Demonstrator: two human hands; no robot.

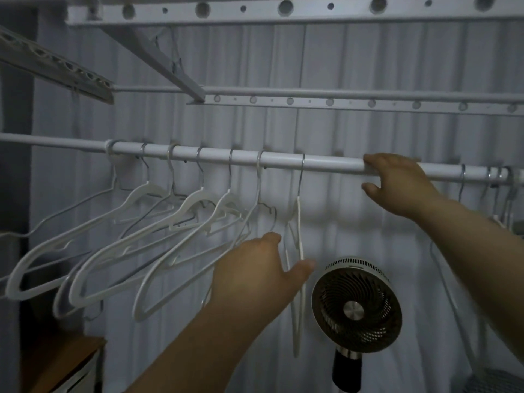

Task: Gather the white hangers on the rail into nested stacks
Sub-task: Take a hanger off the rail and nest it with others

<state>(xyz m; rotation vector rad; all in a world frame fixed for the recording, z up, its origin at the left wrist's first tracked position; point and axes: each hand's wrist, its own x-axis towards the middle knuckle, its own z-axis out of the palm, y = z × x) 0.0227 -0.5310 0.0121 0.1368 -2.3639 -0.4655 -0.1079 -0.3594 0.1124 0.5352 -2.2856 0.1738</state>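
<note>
A white rail (326,161) runs across the view with several white hangers (175,219) spread along its left half, swung to the left. One white hanger (298,222) hangs edge-on near the middle. My left hand (255,276) is open just below it, and the hanger's lower part passes between my thumb and fingers. My right hand (402,185) rests on the rail to the right, fingers laid over the top and thumb apart underneath. More hanger hooks (494,177) bunch at the rail's right end.
A round fan (356,304) stands below the rail, right of my left hand. A perforated drying rack (283,9) and its bars hang overhead. Pale curtains (368,66) fill the background. A wooden-topped unit (62,361) sits at the bottom left.
</note>
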